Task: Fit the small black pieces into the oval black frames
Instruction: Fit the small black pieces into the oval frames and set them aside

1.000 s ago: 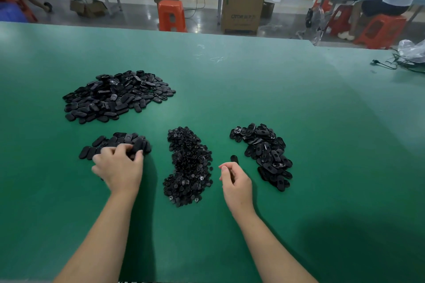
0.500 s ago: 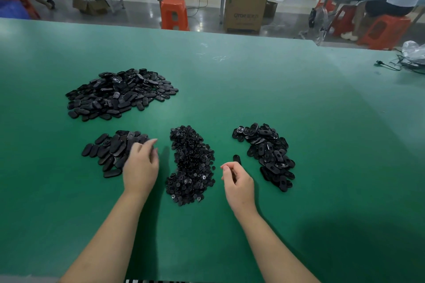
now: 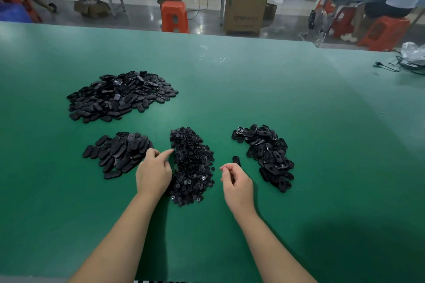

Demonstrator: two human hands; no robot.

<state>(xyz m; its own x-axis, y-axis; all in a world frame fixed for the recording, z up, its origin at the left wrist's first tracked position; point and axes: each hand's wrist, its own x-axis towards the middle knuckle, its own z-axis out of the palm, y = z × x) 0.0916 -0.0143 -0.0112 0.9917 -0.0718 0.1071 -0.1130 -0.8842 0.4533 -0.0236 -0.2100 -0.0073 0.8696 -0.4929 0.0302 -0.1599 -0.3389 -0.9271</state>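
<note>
Four black heaps lie ahead of my hands on the green table (image 3: 299,122). Farthest left and well beyond my left hand (image 3: 153,173) is the big heap of oval frames (image 3: 119,96); nearer, just left of that hand, sits a smaller heap of oval frames (image 3: 117,154), most of them lying with their long axes slanting away to the right. My left hand rests between this heap and the pile of small black pieces (image 3: 192,165), index finger stretched out so its tip touches the pile's left edge; the other fingers curl loosely, and I cannot tell whether they hold anything. The pile runs away from me, directly between both hands, and the left one is nearer. My right hand (image 3: 236,182) hovers just right of it, fingers curled with thumb and forefinger together, gripping nothing I can make out. A single oval frame (image 3: 236,160) lies just beyond its fingertips, and the heap of fitted-looking frames (image 3: 268,156) is to its right.
</note>
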